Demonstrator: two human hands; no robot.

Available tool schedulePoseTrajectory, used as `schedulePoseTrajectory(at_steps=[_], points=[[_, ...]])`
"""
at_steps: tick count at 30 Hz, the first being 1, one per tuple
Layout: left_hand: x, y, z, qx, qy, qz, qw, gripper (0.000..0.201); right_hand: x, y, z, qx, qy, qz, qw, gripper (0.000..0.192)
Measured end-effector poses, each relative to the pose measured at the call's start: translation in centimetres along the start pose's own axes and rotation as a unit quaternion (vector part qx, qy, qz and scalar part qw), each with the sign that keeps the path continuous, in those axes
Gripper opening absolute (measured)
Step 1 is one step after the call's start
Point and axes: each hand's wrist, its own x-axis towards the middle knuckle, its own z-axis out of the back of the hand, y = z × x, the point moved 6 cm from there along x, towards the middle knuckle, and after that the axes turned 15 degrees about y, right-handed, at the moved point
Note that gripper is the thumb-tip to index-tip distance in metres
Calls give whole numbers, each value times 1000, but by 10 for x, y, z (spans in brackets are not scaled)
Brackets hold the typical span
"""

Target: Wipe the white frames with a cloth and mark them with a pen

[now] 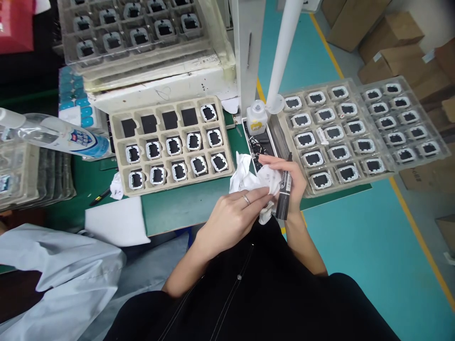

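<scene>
Head camera: near the middle of the scene, the left hand (234, 213) pinches a crumpled white wipe (245, 176), and the right hand (295, 179) grips that wipe together with a black marker (283, 201). From the hands, a beige tray (121, 156) of white-framed parts (173, 146) sits on the green table (177, 203) at ten o'clock, a small white bottle (256, 118) at twelve.

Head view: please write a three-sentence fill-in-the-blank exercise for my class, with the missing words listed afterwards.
1. A ring sits on the ____ hand.
2. The marker held in the right hand has a mainly ____ body.
3. The number of white-framed parts in the far row of the beige tray is ____.
Missing words: left; black; one.
</scene>
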Motion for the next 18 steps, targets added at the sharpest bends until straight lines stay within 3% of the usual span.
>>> schedulePoseTrajectory(at_steps=[4,9,12,18], points=[[0,2,0,-3,1,6,1000,31,-1,0,1,-10,7,21,1000,35],[-1,4,-2,-34,4,13,999,32,-2,0,-3,11,-20,5,1000,29],[-1,7,-5,-86,4,10,996,32,-1,1,-5,31,-31,6,999,28],[-1,17,-14,-233,-10,13,972,32,-7,-4,5,-22,-115,20,993,23]])
